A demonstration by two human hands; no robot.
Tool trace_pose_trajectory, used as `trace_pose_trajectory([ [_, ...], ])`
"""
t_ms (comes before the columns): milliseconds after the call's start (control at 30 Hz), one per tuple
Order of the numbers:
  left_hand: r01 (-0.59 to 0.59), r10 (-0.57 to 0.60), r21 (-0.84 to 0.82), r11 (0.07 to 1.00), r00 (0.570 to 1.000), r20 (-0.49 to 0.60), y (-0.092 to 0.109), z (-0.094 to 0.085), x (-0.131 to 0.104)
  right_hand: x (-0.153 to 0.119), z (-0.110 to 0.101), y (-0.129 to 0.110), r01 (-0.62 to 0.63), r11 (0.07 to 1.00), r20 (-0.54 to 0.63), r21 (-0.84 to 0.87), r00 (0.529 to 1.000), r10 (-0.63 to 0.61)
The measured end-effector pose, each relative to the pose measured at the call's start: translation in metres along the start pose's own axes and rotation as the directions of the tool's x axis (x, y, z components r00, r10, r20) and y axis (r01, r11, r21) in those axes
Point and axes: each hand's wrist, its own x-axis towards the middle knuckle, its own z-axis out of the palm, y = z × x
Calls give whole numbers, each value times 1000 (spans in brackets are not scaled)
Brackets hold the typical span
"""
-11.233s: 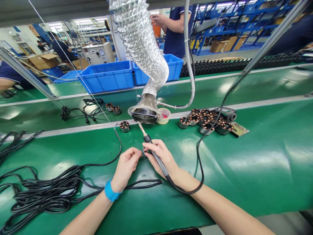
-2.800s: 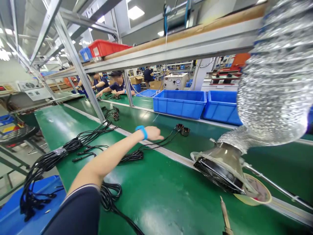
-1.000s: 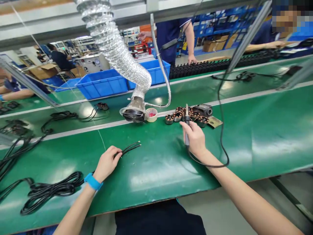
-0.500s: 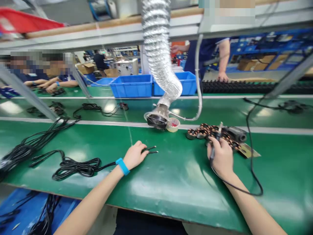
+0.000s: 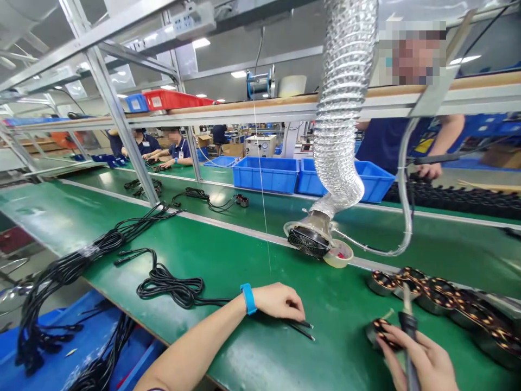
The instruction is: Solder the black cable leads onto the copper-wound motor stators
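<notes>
My left hand point(image 5: 280, 302), a blue band on its wrist, is closed on a black cable near its end. Two leads with bare tips point(image 5: 306, 329) stick out past the fingers, and the cable's coil point(image 5: 179, 288) lies to the left on the green bench. My right hand point(image 5: 427, 361) grips a soldering iron point(image 5: 408, 320) with its tip pointing up and away. Thumb and finger of this hand also pinch a motor stator point(image 5: 378, 331) with copper windings, low over the bench. Beyond it, more stators point(image 5: 439, 296) stand in a group.
A foil fume duct point(image 5: 345, 108) with a fan point(image 5: 309, 241) hangs ahead, beside a tape roll point(image 5: 338, 254). Thin wire point(image 5: 262, 190) runs down from a spool point(image 5: 259, 84). A cable bundle point(image 5: 97, 244) lies left. Blue bins point(image 5: 266, 176) and co-workers point(image 5: 179, 149) are across the bench.
The view has swung left and upward. My right hand has come back from the stator group with one stator, still holding the soldering iron. My left hand keeps the cable.
</notes>
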Motion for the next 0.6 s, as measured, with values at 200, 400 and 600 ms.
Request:
trace_pose_trajectory([
  [200, 153, -216, -202, 967, 914, -344, -2, -26, -8, 14, 42, -71, 56, 966, 311, 251, 941, -135],
  [400, 203, -372, -366, 908, 795, -479, -17, -25, -14, 40, 65, -94, -94, 891, 553, 443, 812, -190],
  [600, 246, -445, -466, 850, 809, -383, -5, -19, -7, 28, 75, -83, -15, 873, 392, 487, 897, -203],
])
